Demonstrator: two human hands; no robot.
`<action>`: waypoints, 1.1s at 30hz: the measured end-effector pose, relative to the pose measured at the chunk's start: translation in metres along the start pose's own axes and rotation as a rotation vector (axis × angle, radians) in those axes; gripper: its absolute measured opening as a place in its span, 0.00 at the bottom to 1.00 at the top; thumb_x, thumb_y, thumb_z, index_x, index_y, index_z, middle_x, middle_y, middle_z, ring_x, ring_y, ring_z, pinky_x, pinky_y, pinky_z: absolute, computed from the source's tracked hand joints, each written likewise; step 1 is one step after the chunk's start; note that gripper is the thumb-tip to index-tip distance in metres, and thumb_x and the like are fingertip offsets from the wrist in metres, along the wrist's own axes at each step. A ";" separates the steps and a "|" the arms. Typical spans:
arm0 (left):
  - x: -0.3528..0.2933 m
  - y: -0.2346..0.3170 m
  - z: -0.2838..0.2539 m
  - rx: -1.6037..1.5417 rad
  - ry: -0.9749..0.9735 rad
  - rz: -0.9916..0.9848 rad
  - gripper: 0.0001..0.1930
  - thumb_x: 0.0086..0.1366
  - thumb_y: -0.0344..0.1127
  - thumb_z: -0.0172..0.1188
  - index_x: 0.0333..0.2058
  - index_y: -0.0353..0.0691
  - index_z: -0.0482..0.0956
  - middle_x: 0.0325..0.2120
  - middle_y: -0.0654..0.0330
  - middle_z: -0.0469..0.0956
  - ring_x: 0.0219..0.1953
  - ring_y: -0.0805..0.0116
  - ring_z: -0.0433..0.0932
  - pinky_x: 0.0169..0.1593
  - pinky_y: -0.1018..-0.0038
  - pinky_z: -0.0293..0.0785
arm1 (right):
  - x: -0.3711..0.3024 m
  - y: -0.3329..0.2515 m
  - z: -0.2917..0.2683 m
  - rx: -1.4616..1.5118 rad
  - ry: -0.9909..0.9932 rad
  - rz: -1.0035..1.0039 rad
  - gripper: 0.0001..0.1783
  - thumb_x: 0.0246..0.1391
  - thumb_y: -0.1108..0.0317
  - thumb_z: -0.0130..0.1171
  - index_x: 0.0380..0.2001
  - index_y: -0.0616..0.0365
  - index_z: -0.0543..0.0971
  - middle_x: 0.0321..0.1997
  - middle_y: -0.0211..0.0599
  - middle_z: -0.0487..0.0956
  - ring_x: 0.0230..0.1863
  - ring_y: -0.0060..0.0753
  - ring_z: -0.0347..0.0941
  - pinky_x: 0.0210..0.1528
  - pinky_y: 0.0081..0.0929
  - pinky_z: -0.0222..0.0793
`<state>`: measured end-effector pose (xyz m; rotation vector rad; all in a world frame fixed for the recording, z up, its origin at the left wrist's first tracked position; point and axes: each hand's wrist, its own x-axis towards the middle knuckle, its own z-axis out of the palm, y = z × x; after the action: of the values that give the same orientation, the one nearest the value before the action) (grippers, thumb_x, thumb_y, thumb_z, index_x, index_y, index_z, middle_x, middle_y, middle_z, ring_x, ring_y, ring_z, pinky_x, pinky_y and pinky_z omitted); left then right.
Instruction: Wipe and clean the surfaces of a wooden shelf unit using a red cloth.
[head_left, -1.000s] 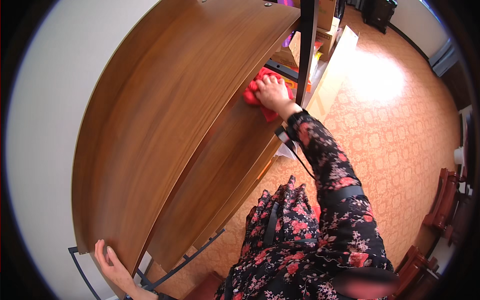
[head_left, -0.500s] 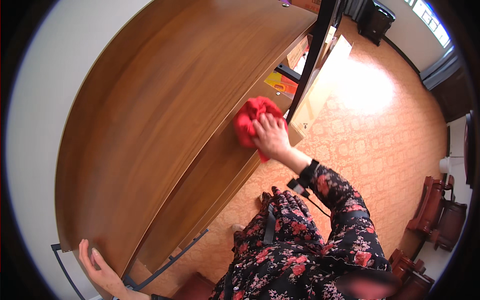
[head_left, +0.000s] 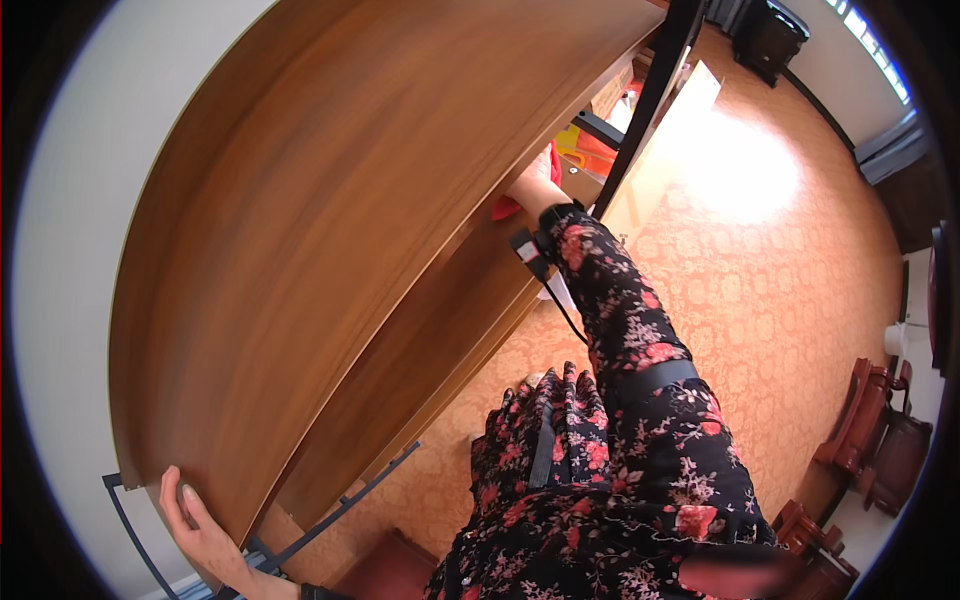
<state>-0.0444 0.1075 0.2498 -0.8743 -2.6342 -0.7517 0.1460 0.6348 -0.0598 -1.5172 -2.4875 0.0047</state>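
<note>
Right hand [head_left: 528, 188]: reaches under the upper wooden shelf board [head_left: 330, 210]; only the wrist side shows, the fingers are hidden by the board's edge, so their spread cannot be told.
Red cloth [head_left: 505, 207]: lies on the lower shelf board [head_left: 430, 340], touching the hand at its 8 o'clock side; a second sliver shows at the hand's 1 o'clock. Most of it is covered by hand and board.
Cloth axis: crumpled; long axis and heading cannot be told from the visible scraps.
Left hand [head_left: 195, 525]: at the 7 o'clock rim of the view, fingers narrow, curled over the near corner of the upper shelf board, thumb laid on its top face.
Frame: black metal upright [head_left: 650, 95] stands just beside the right hand, at its 2 o'clock.
Sleeve [head_left: 640, 330]: dark floral, running from 5 o'clock up to the wrist.
Floor [head_left: 780, 260]: orange patterned, at 3 o'clock.
</note>
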 end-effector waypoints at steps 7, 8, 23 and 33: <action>0.005 -0.017 -0.001 0.052 -0.008 0.006 0.14 0.70 0.30 0.46 0.50 0.34 0.74 0.52 0.56 0.73 0.56 0.63 0.69 0.60 0.71 0.62 | -0.048 -0.009 0.023 0.030 0.084 -0.067 0.31 0.53 0.45 0.53 0.57 0.47 0.68 0.63 0.43 0.64 0.64 0.47 0.57 0.59 0.57 0.52; 0.007 -0.021 0.003 0.024 -0.009 0.035 0.14 0.70 0.30 0.45 0.51 0.34 0.73 0.53 0.56 0.72 0.56 0.62 0.69 0.61 0.71 0.63 | -0.064 0.000 0.012 0.076 0.029 -0.033 0.31 0.52 0.46 0.54 0.57 0.46 0.69 0.63 0.43 0.64 0.64 0.47 0.57 0.58 0.57 0.53; 0.003 -0.034 0.002 0.006 -0.011 -0.019 0.15 0.71 0.36 0.47 0.52 0.35 0.73 0.51 0.58 0.74 0.55 0.66 0.69 0.60 0.73 0.61 | -0.187 -0.017 -0.060 0.614 -0.183 -0.255 0.25 0.47 0.62 0.62 0.50 0.53 0.73 0.49 0.45 0.72 0.52 0.51 0.68 0.51 0.43 0.68; 0.008 -0.005 -0.007 0.013 -0.014 0.004 0.14 0.70 0.30 0.47 0.51 0.33 0.73 0.51 0.57 0.73 0.55 0.65 0.70 0.60 0.73 0.62 | -0.092 -0.053 0.013 0.727 -0.315 -0.422 0.31 0.54 0.46 0.51 0.60 0.46 0.68 0.62 0.39 0.66 0.64 0.48 0.58 0.59 0.50 0.53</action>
<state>-0.0533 0.1040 0.2568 -0.8847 -2.6454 -0.7285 0.1373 0.5306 -0.0837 -0.7249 -2.5389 1.0173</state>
